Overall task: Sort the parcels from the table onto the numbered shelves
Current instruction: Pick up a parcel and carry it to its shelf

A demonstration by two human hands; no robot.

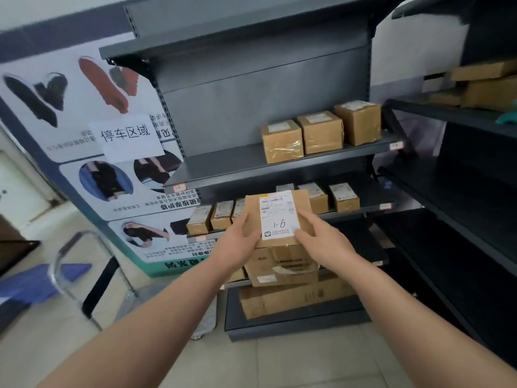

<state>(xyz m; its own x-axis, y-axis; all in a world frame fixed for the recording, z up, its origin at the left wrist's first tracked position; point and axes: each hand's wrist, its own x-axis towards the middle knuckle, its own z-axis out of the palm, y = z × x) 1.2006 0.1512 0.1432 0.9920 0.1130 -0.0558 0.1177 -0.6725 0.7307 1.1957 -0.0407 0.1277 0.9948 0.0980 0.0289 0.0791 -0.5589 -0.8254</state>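
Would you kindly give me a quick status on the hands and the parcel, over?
Left hand and right hand both grip the parcel. Label reads 1-6, facing up. Parcel held before the shelf unit, not yet shelved. Nothing seen blocking.

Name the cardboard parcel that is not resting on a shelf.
The brown cardboard parcel labelled 1-6: the left hand and right hand hold it up, while the others sit on shelves.

We're looking at a pale tiled floor (307, 365) here, with a big printed banner (84, 177) standing on the left and a white paper sign (127, 137) sticking on it. A chrome tube frame (60, 264) is sitting in front. Dark grey metal shelving (251, 88) is filling the middle and right, and soft even light is washing over the white wall (414, 60) behind.
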